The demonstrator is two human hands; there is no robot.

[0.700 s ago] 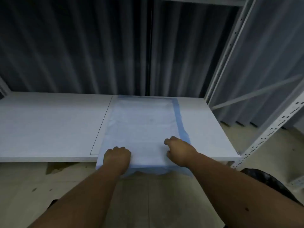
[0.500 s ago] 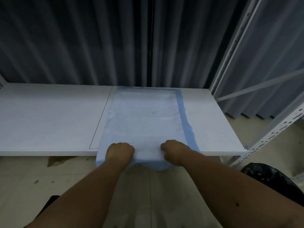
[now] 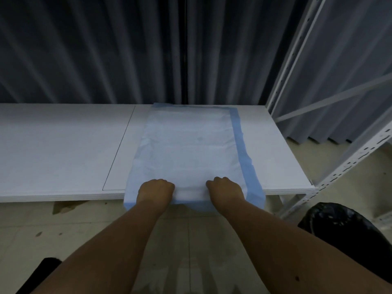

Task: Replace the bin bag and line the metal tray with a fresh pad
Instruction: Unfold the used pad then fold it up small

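Observation:
A light blue pad point(image 3: 191, 145) with a darker blue border lies flat on the white shelf surface point(image 3: 63, 145), its near edge hanging over the front. My left hand point(image 3: 156, 189) and my right hand point(image 3: 226, 188) both grip that near edge with curled fingers, about a hand's width apart. A bin lined with a black bag point(image 3: 350, 236) stands on the floor at the lower right, partly cut off by my right forearm. No metal tray is recognisable in view.
White perforated shelving uprights point(image 3: 347, 162) rise at the right. Dark grey curtains point(image 3: 127, 49) hang behind the shelf. Beige floor tiles point(image 3: 191, 240) lie below, with a dark object point(image 3: 42, 270) at the lower left.
My hands have moved closer together along the pad's near edge, and the pad has slid slightly toward me. The view has shifted, bringing the black bin into sight.

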